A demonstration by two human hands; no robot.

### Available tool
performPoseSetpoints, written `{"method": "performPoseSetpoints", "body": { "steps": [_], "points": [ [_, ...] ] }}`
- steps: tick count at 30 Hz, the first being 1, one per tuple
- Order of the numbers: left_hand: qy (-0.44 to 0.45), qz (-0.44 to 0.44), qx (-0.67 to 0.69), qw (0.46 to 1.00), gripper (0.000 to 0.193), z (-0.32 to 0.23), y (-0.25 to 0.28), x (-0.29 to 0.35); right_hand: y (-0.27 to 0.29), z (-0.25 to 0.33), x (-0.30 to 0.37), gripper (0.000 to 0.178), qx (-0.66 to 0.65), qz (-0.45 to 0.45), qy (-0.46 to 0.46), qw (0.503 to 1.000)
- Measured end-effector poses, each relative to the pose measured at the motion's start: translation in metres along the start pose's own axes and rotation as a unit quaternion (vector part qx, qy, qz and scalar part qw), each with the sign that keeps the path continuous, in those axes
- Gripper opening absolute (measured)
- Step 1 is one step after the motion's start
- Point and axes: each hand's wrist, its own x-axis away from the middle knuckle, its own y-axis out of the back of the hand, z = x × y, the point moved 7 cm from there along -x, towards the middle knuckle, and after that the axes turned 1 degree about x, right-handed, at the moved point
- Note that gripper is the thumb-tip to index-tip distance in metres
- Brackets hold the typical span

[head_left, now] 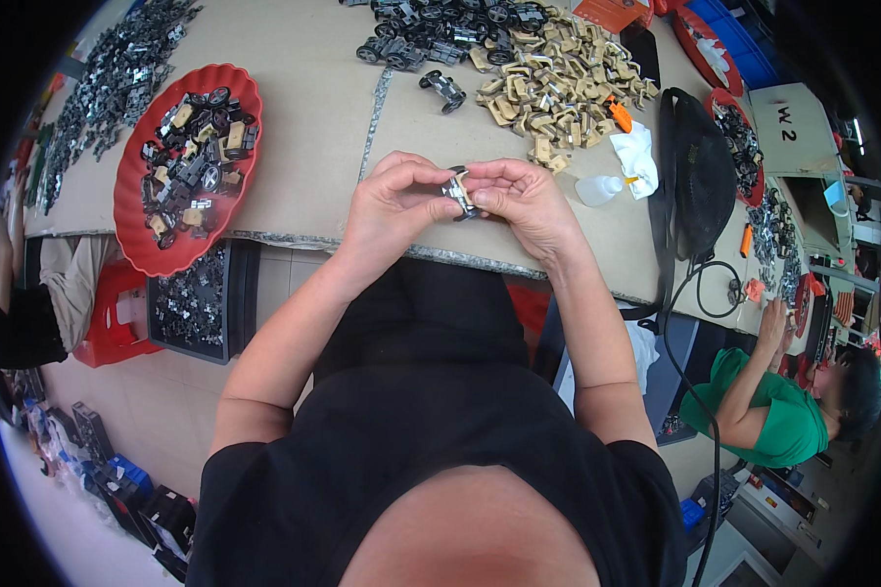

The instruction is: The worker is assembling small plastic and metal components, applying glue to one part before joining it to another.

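Observation:
Between the fingertips of both hands, just above the near edge of the table, is a small toy car chassis (457, 196) with dark wheels and a beige piece on it. My left hand (394, 201) pinches it from the left, and my right hand (527, 203) grips its right side with thumb and fingers. Fingers partly cover the chassis. Beyond my hands lies a heap of small beige plastic parts (558, 88). Beside that heap, a pile of black wheeled chassis (440, 29) spreads over the far side, with one loose chassis (444, 90) apart from it.
On the left, a scalloped red tray (132, 201) holds assembled pieces; grey parts (117, 83) lie beyond. Right of the beige heap are a small white bottle (598, 189), a white tissue (635, 157) and a black bag (700, 161) with a cable. A person in green (768, 421) works farther right.

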Motion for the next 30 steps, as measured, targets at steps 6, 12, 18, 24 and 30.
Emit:
{"method": "performPoseSetpoints", "body": {
  "steps": [6,12,18,24,30],
  "points": [
    [0.018,0.012,-0.013,1.0,0.029,-0.007,-0.003,0.0,-0.006,0.004,0.0,0.037,0.036,-0.004,-0.024,0.999],
    [-0.032,0.122,-0.179,0.976,0.035,-0.015,-0.007,-0.006,-0.012,0.011,0.002,0.051,0.058,0.018,0.007,0.998],
    [-0.156,0.183,-0.343,0.908,0.035,-0.035,-0.021,-0.008,-0.014,0.006,0.003,0.046,0.063,0.022,-0.004,0.998],
    [-0.199,0.189,-0.367,0.889,0.036,-0.03,-0.016,-0.006,-0.024,0.014,0.015,0.042,0.147,0.08,0.077,0.983],
    [-0.206,0.183,-0.367,0.888,0.037,-0.027,-0.012,-0.005,-0.022,0.015,0.012,0.029,0.248,0.059,0.151,0.955]
  ]
}}
